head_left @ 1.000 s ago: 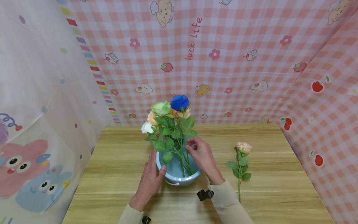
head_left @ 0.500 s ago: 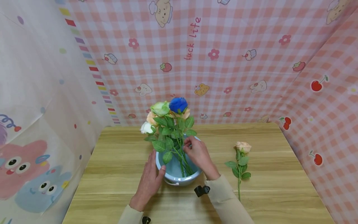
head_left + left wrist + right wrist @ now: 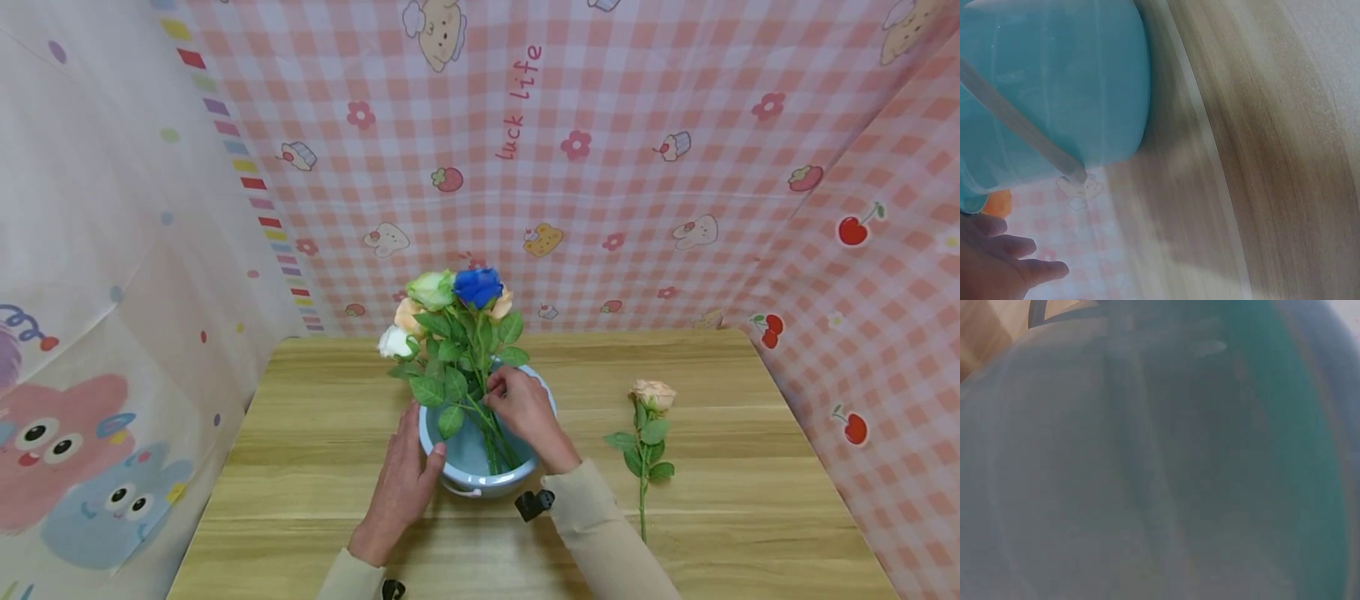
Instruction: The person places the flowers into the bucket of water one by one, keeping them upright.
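A light-blue bucket (image 3: pixel 480 482) stands on the wooden table with several roses leaning in it. Along the bucket's left side lies my left hand (image 3: pixel 401 479), its fingers straight and the thumb at the rim; the left wrist view shows its fingertips (image 3: pixel 1047 270) extended below the bucket's handle (image 3: pixel 1022 128). Over the bucket's right side, my right hand (image 3: pixel 525 410) pinches the stem of the blue rose (image 3: pixel 477 287). A green-white rose (image 3: pixel 431 289), a white rose (image 3: pixel 395 342) and peach roses (image 3: pixel 408 317) crowd beside it. The right wrist view is filled by the blurred bucket wall (image 3: pixel 1072 456).
A single peach rose (image 3: pixel 652 396) with a leafy stem lies on the table (image 3: pixel 735 475) to the right of the bucket. A pink checked cloth (image 3: pixel 630 200) hangs behind the table, and a white patterned cloth (image 3: pixel 135 275) hangs at the left.
My right hand has shifted left and slightly toward me with the stem. The blue rose's head has come lower and tilted. My left hand has stayed at the bucket.
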The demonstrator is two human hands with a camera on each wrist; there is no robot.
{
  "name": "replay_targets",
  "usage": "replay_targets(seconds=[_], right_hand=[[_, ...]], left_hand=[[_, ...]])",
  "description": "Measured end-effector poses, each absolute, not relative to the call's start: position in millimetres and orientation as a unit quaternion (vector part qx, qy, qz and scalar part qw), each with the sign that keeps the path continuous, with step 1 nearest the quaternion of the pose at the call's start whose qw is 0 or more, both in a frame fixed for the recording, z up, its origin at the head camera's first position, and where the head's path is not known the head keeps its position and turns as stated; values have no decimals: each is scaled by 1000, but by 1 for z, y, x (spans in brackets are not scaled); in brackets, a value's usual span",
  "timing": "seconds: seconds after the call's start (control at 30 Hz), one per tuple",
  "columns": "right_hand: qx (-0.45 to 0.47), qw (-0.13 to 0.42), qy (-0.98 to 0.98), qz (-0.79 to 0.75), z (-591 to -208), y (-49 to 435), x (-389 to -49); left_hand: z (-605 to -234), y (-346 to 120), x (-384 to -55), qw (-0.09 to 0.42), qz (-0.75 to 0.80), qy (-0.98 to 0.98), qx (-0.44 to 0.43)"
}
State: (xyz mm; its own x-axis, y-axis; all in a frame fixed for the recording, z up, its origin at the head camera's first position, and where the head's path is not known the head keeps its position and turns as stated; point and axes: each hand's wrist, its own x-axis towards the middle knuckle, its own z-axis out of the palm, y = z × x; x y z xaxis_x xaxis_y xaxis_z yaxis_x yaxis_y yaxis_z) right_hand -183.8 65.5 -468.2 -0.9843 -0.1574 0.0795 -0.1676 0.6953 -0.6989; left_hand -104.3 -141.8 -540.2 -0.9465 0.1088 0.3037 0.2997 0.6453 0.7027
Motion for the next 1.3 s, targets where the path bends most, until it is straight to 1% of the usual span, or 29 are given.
replay_targets(seconds=[0.27, 0.57, 0.73, 1.0, 1.1, 1.3], right_hand=[[96, 6, -920, 379, -474, 65, -186], [92, -22, -924, 371, -471, 66, -184], [85, -13, -925, 371, -466, 66, -178], [89, -5, -915, 393, -460, 71, -165], [89, 13, -904, 417, -460, 74, -160], [107, 87, -850, 509, -464, 80, -149]], left_hand=[[-539, -141, -104, 117, -409, -898, -113], [-540, -140, -104, 112, -406, -900, -112], [-540, -141, -104, 101, -401, -905, -102], [-540, -141, -104, 103, -399, -905, -102], [-540, -141, -104, 99, -399, -906, -100], [-540, -141, -102, 97, -395, -908, -98]])
